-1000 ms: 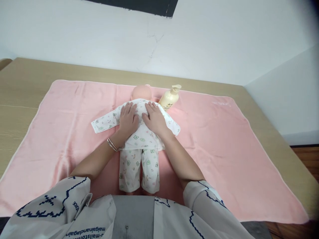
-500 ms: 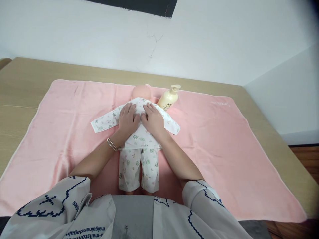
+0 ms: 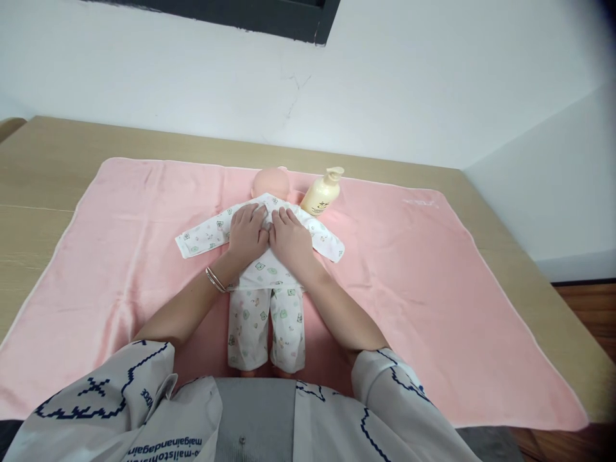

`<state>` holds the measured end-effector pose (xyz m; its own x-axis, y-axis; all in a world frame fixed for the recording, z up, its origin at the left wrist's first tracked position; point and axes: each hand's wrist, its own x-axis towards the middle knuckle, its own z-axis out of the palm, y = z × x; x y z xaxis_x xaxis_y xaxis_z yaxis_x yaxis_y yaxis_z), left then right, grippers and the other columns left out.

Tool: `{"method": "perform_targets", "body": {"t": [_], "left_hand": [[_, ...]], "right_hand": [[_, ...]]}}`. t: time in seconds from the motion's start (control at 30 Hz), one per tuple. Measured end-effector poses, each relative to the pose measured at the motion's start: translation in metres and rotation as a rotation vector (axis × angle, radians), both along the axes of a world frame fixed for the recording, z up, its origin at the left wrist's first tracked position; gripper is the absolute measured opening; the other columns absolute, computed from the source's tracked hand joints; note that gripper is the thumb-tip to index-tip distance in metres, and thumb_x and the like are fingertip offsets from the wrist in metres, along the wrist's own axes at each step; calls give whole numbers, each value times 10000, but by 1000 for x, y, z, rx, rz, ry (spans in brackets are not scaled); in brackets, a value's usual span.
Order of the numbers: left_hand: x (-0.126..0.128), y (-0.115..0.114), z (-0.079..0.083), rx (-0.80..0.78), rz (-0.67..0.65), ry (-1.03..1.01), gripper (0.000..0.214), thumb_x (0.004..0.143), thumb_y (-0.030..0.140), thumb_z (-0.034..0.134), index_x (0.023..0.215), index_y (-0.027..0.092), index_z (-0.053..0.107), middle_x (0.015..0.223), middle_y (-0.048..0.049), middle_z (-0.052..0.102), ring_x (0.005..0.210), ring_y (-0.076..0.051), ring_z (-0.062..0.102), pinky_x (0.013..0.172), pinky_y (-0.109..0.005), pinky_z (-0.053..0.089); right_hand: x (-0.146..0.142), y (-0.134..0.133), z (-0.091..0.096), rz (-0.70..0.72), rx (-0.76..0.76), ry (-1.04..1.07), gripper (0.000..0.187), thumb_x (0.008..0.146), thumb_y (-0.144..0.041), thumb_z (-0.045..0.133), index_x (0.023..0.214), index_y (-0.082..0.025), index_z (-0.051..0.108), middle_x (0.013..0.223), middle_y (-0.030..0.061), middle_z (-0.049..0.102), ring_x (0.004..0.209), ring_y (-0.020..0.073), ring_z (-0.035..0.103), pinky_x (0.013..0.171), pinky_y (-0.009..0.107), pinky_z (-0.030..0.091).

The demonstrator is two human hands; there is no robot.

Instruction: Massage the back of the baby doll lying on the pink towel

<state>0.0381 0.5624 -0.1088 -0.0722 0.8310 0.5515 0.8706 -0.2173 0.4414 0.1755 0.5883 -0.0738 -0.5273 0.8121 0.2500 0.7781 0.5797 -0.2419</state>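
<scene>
A baby doll [image 3: 270,183] in white printed pyjamas [image 3: 266,311] lies face down on a pink towel [image 3: 409,269], head away from me. My left hand [image 3: 247,233] rests flat on the left side of the doll's back, fingers stretched out. Beside it, my right hand [image 3: 289,239] lies flat on the right side, fingers extended, its thumb touching the left hand. Neither hand holds anything. A bracelet circles my left wrist.
A cream pump bottle [image 3: 321,193] lies tilted on the towel just right of the doll's head. The towel covers a wooden table [image 3: 43,167] set against a white wall. The table's right edge drops to a wooden floor [image 3: 590,308].
Both hands have slid inward on the doll's back until they touch at the middle. The view has shifted slightly.
</scene>
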Motion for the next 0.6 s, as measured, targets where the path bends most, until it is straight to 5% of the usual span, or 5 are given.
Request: {"method": "perform_targets", "body": {"t": [0.23, 0.47, 0.6], "left_hand": [[5, -4, 8, -46, 61, 4, 456, 846, 246, 449, 1261, 130, 599, 1262, -167, 569, 1165, -321, 504, 1048, -505, 397], [2, 2, -2, -103, 59, -57, 504, 925, 292, 422, 1390, 115, 505, 1474, -158, 471, 1406, -308, 378, 1209, -492, 255], [1, 4, -5, -126, 59, -77, 511, 937, 303, 412, 1412, 128, 481, 1521, -145, 437, 1462, -298, 322, 1237, -502, 201]], "right_hand": [[4, 2, 6, -6, -16, 12, 462, 983, -236, 380, 1380, -73, 552, 1433, 157, 542, 1373, 323, 463, 1139, 439, 399], [14, 36, -4, 119, -118, 85, 577, 983, -317, 408, 1499, -60, 388, 1582, 166, 326, 1490, 311, 263, 1240, 493, 176], [14, 39, -10, 117, -115, 105, 585, 982, -330, 376, 1510, -78, 369, 1597, 152, 297, 1505, 292, 225, 1242, 500, 154]]}}
